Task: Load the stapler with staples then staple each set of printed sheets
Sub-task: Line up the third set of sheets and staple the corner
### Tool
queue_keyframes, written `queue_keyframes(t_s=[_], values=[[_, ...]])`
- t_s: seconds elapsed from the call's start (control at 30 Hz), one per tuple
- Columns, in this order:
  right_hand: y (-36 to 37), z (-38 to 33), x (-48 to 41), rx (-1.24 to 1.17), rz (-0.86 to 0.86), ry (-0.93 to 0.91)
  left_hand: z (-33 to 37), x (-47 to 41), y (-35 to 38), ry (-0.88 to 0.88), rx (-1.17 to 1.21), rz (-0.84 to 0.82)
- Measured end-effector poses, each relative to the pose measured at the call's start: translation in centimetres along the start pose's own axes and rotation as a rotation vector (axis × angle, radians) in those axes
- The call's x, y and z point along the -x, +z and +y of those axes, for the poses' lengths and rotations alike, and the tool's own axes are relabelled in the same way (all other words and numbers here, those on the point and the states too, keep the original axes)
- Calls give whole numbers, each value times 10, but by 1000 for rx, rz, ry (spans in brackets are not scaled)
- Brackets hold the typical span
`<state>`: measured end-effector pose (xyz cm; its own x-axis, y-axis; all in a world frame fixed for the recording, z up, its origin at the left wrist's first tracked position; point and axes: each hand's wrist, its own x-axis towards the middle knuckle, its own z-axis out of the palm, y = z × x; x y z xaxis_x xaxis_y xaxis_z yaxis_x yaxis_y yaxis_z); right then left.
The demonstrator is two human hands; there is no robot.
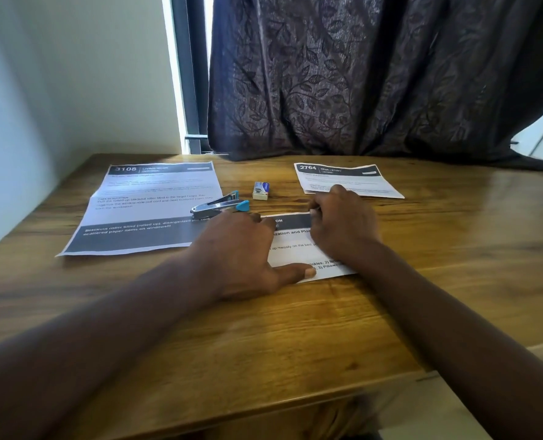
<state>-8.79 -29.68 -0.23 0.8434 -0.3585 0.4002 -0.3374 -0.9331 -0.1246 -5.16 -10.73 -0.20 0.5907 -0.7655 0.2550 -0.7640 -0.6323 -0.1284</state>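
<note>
- The middle set of sheets [295,252] lies near the bench's [295,328] centre under both hands. Your left hand [241,249] presses it flat. Your right hand [343,223] is curled at its far edge, and I cannot tell if it grips.
- The stapler [219,206] lies unheld just beyond, overlapping the 3108 sheets [149,211], with the staple box [260,190] beside it.
- The 2764 sheets [346,181] lie toward the far right.
- No staple shows anywhere, so stapling looks undone, and I can't tell if the stapler is loaded.
</note>
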Motion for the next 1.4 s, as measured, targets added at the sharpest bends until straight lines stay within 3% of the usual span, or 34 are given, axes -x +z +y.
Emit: queue_keyframes(t_s=[0.17,0.47,0.7,0.87,1.03,1.13,1.4], values=[[4,-15,13,48,-80,63,2,-1,-1,-1,-7,-24],[-3,1,18,-59,-51,46,0,0,-1,24,-4,-56],[-4,-12,5,212,101,-161,-3,1,3,32,-8,-29],[1,-41,-7,268,-15,-192,-3,2,3,26,22,30],[14,-38,-11,-11,-20,-149,-4,3,0,-6,45,6],[15,-36,-10,-48,-23,-137,-7,3,-4,-7,97,-9],[15,-33,-10,-127,-36,-161,-44,3,-20,-188,321,215]])
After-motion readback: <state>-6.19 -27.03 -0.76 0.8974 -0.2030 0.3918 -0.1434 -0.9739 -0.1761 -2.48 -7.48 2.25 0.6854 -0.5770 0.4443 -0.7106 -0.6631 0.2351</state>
